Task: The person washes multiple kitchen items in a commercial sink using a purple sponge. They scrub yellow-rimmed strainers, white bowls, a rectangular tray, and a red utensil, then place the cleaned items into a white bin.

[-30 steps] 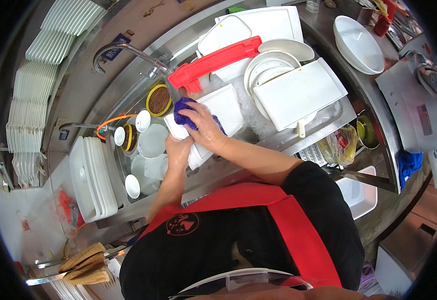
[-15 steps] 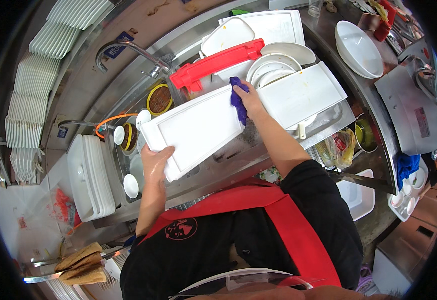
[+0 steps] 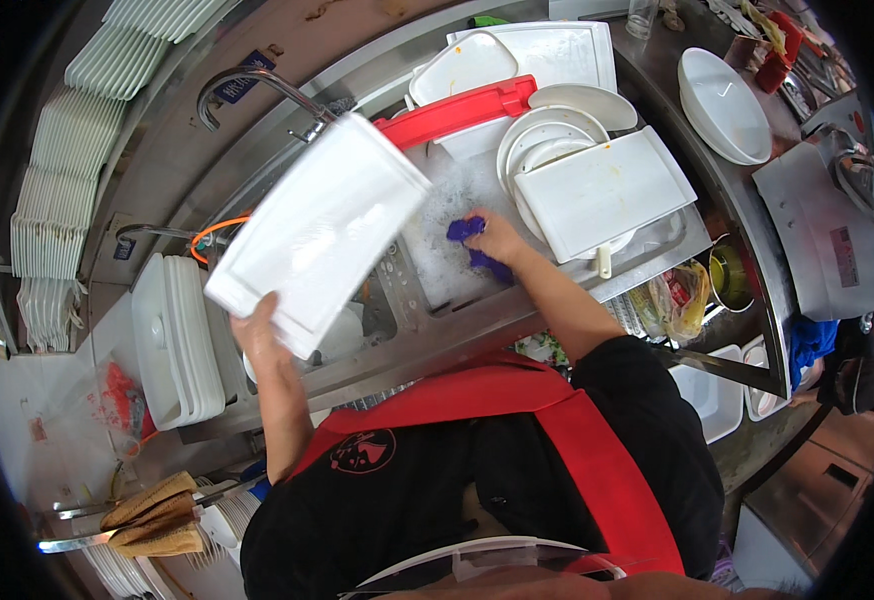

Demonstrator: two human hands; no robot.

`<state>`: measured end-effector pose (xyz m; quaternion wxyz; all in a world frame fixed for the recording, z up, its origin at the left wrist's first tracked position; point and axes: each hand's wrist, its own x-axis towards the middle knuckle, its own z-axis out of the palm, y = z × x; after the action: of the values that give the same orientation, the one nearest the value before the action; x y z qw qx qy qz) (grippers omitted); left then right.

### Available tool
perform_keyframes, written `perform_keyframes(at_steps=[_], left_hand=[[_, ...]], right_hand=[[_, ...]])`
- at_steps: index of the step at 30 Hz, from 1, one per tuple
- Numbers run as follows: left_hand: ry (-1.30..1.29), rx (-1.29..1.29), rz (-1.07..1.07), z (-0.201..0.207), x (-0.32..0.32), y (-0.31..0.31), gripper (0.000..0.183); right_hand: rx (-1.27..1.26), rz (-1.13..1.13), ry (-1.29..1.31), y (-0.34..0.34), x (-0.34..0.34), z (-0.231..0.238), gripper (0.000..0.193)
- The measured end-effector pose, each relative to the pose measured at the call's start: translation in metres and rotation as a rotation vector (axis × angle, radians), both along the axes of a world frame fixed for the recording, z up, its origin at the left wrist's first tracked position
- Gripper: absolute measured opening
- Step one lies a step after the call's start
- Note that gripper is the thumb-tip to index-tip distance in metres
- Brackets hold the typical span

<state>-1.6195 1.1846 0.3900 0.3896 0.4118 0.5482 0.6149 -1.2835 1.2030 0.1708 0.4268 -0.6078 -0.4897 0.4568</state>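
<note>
Plate rack: 9 to 10 o'clock from view centre, white plates (image 3: 62,215) in tight rows.
Brown cloth (image 3: 157,515): 8 o'clock, draped over a metal rail.
White trays (image 3: 179,345): 9 o'clock, several packed face to face, on edge; could be lids, can't tell.
Tap (image 3: 262,78): 11 o'clock, curved metal, on the wall side of the sink.
Left hand (image 3: 265,345): near 9 o'clock, fingers closed on the panel's near edge, thumb on the upper face, the rest hidden underneath.
White panel (image 3: 322,230): 10 o'clock, tilted above the left basin. Rectangular, raised rim, wet shine, slight motion blur. Long axis about 7 to 1. Hides most of that basin.
Sink (image 3: 502,322): metal, divider between basins, right basin full of foamy water (image 3: 445,185).
Red bar (image 3: 462,110): 12 o'clock, lying at the far side of the foam.
Purple cloth (image 3: 466,229): 1 o'clock, bunched, wet, well apart from the panel.
Right hand (image 3: 500,243): between 1 and 2, fingers curled shut round the cloth.
Dish stack: 1 to 2 o'clock, round white dishes (image 3: 555,125) with a stained white lid (image 3: 607,185) leaning across.
Tabletop (image 3: 649,62): 2 o'clock, metal, carries a big white bowl (image 3: 727,110).
Blue cloth (image 3: 812,343): 3 o'clock, hanging by the tabletop's end.
</note>
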Motion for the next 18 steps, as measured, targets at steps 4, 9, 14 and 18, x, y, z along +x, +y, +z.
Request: perform_keyframes(at_steps=[4,9,14,18], left_hand=[[0.465,0.193,0.187,0.006,-0.053,-0.006,0.040],[1.260,0.159,0.133,-0.045,-0.128,0.014,0.027],[1.438,0.215,-0.026,-0.127,-0.175,0.033,0.023],[1.691,0.027,-0.161,-0.170,-0.200,0.037,0.035]], right_hand=[[0.074,-0.061,-0.184,-0.010,-0.003,-0.016,0.042],[0.169,-0.119,-0.343,-0.014,0.002,-0.022,0.042],[0.153,-0.163,-0.426,-0.021,0.002,-0.021,0.040],[0.076,-0.096,-0.446,-0.033,0.006,-0.015,0.043]])
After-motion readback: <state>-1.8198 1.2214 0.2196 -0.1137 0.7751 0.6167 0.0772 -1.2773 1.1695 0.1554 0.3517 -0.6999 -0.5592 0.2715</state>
